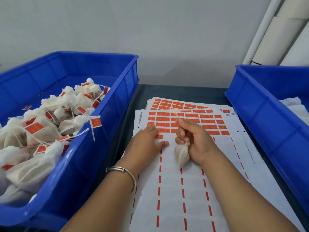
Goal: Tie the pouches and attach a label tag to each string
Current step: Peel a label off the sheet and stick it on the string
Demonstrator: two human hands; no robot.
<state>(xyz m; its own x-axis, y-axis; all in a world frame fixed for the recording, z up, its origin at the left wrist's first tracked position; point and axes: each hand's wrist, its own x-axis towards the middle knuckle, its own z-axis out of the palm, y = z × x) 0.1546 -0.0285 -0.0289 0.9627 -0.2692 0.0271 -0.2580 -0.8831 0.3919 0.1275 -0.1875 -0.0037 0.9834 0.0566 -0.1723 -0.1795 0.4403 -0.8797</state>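
Note:
My right hand (pixel 195 139) grips a small white pouch (pixel 181 156) by its gathered neck, and the pouch hangs down over the sheet. Its thin white string (pixel 175 113) rises from my fingers over the labels. My left hand (pixel 147 139) rests flat on the top label sheet (pixel 192 190), fingertips at the lowest row of orange labels (pixel 189 122); a single orange label (pixel 158 136) lies just by the fingers. The lower part of the sheet is bare backing with orange dashes.
A blue bin (pixel 93 148) at the left holds several tied white pouches with orange tags (pixel 35 128). A second blue bin (pixel 267 114) at the right holds white pouches (pixel 296 106). More label sheets (pixel 167 102) lie stacked behind. White rolls (pixel 274 39) lean at the back right.

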